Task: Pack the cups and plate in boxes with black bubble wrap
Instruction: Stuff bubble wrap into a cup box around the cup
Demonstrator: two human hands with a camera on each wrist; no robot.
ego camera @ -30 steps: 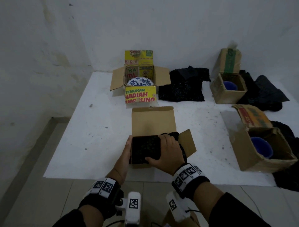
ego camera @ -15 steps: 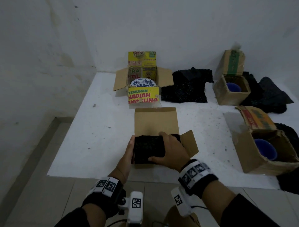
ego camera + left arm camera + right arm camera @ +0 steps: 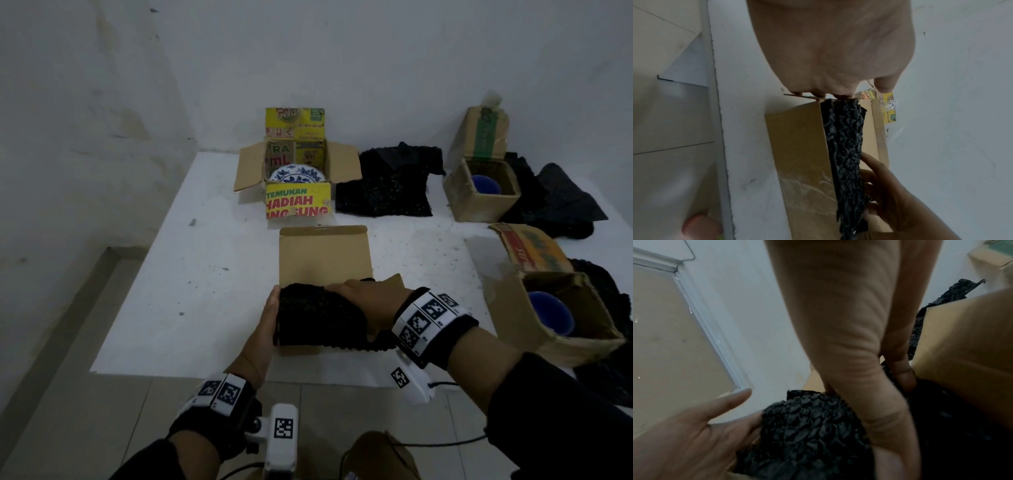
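A black bubble wrap bundle (image 3: 320, 317) is being pressed into the nearest open cardboard box (image 3: 323, 255), braced by the flat left hand (image 3: 270, 317) and covered by the right hand's (image 3: 368, 299) curled fingers; next, the flap likely needs closing.

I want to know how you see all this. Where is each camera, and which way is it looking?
Head: worn on the head, looks forward and down at the near box, the plate and two blue cups; shows left hand, right hand, both wristbands.
Left wrist: on the left wrist, looks along the palm at the box side and bubble wrap.
Right wrist: on the right wrist, looks along the hand into the wrap; the left hand shows too.
Shared: all three see the wrap and both hands.
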